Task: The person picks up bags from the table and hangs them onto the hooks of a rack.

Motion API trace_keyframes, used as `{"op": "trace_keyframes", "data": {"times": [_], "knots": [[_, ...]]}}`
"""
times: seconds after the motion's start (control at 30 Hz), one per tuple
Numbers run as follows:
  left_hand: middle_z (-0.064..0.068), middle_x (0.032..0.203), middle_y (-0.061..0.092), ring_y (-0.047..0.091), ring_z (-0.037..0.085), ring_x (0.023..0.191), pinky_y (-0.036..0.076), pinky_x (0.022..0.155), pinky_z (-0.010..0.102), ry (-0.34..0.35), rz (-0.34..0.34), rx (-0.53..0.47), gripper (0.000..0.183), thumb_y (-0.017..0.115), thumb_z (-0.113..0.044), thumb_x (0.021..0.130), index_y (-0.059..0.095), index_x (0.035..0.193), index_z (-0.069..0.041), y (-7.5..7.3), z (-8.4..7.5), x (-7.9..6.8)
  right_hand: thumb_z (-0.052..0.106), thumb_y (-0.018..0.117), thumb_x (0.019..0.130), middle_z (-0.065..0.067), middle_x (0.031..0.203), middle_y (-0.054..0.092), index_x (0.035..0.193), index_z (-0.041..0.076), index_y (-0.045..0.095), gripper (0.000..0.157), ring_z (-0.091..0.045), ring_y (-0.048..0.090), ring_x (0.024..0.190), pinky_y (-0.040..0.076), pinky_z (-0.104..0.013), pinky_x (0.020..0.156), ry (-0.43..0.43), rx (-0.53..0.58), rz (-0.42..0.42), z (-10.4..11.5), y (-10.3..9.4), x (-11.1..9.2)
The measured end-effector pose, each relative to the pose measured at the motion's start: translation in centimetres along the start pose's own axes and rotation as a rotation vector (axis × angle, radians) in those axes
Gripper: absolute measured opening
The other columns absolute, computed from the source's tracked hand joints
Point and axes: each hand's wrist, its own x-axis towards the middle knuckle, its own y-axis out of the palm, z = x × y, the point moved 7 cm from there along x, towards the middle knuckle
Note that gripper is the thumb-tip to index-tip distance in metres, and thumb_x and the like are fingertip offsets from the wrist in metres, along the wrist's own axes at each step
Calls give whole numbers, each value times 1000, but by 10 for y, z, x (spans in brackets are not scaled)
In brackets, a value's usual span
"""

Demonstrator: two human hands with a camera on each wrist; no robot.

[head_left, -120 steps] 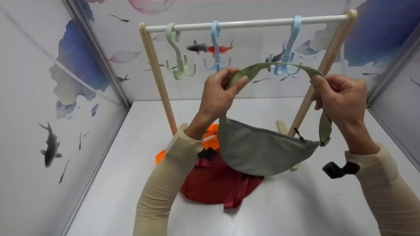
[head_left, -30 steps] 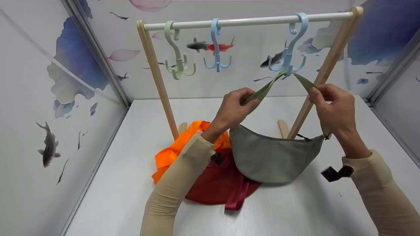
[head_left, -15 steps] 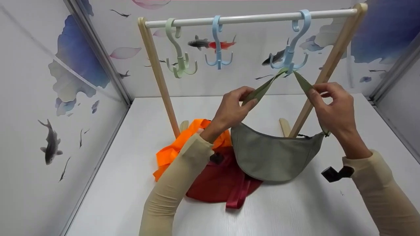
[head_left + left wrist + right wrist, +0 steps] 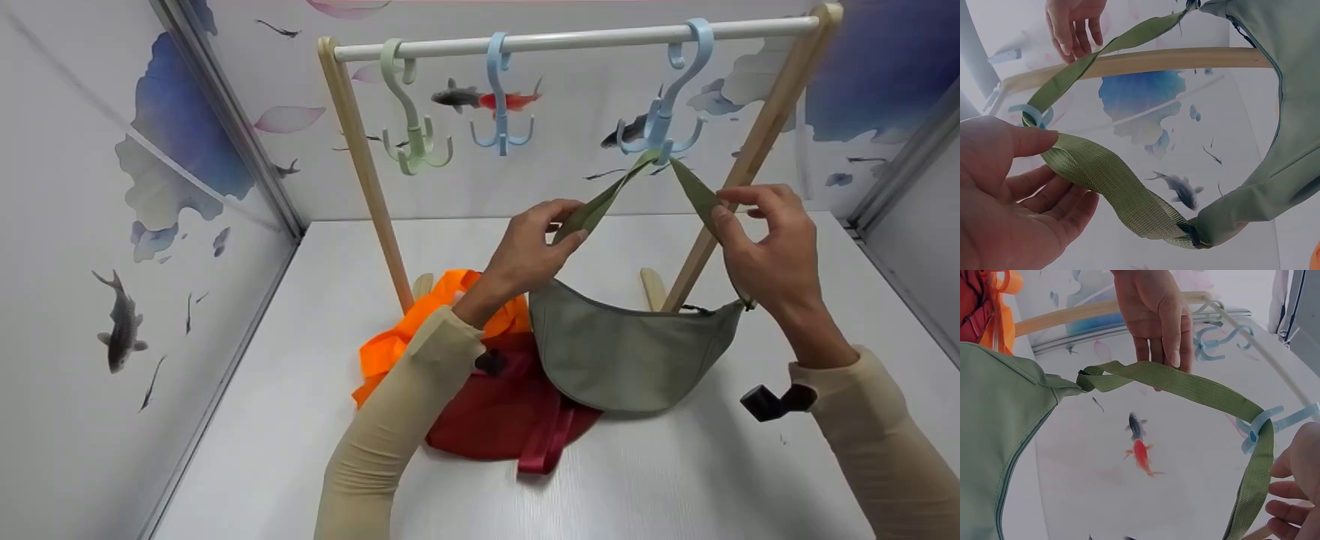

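Observation:
A grey-green crescent-shaped bag hangs by its green strap from the lower prong of the right blue hook. My left hand is at the left length of the strap, thumb on its near edge and fingers behind it. In the left wrist view these fingers look loose, with a gap to the thumb. On the other side, my right hand touches the strap with fingertips. The right wrist view shows its fingers spread beside the strap edge, not wrapped round it.
A white rail on wooden posts also carries a green hook and a middle blue hook. Below lie a dark red bag with a strap and a bright orange fabric item. Printed walls enclose the white table.
Earlier the hands held the strap spread in front of the hook; since then it has come to hang on the prong. In the last second, both hands' fingers have loosened a little.

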Motion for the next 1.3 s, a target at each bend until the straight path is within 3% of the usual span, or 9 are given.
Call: {"op": "trace_keyframes", "data": {"times": [0.2, 0.37, 0.5, 0.67, 1.03, 1.3], "knots": [[8, 130, 60, 56, 17, 119, 44, 106, 32, -15, 11, -6, 41, 60, -17, 99, 55, 138, -5, -4, 4, -4, 18, 58, 96, -13, 122, 55, 118, 2, 67, 29, -16, 41, 116, 31, -29, 97, -10, -10, -29, 2, -1, -5], [8, 132, 59, 55, 17, 121, 44, 104, 27, -25, 13, -3, 41, 59, -18, 98, 55, 137, -4, -10, 8, -7, 17, 59, 96, -15, 117, 56, 114, -1, 67, 26, -16, 41, 115, 31, -27, 94, -59, -29, 5, 6, 3, -13], [9, 130, 60, 56, 19, 120, 45, 104, 29, -29, 10, -12, 37, 60, -17, 98, 59, 133, -5, -14, 11, -10, 15, 59, 96, -17, 110, 58, 110, -3, 67, 23, -11, 43, 106, 32, -24, 89, -107, -34, 48, 8, 9, -21], [7, 123, 63, 57, 20, 116, 46, 104, 38, -33, 12, -14, 32, 60, -16, 98, 62, 128, -6, -15, 15, -14, 11, 60, 96, -17, 101, 59, 106, -4, 67, 19, -15, 47, 93, 35, -20, 81, -160, -41, 99, 11, 18, -31], [7, 118, 65, 60, 17, 107, 48, 94, 25, -38, 50, -14, 27, 59, -16, 99, 63, 123, -4, -17, 20, -23, 9, 62, 95, -8, 84, 67, 99, 0, 70, 13, -4, 52, 73, 41, -12, 66, -209, -56, 214, 13, 39, -46], [8, 109, 68, 62, 18, 101, 51, 91, 28, -17, 93, -20, 20, 59, -14, 98, 67, 114, -4, -16, 25, -31, 10, 66, 94, -2, 73, 68, 89, 5, 74, 11, -7, 54, 61, 43, -15, 56, -202, -47, 342, 10, 58, -60]]}}
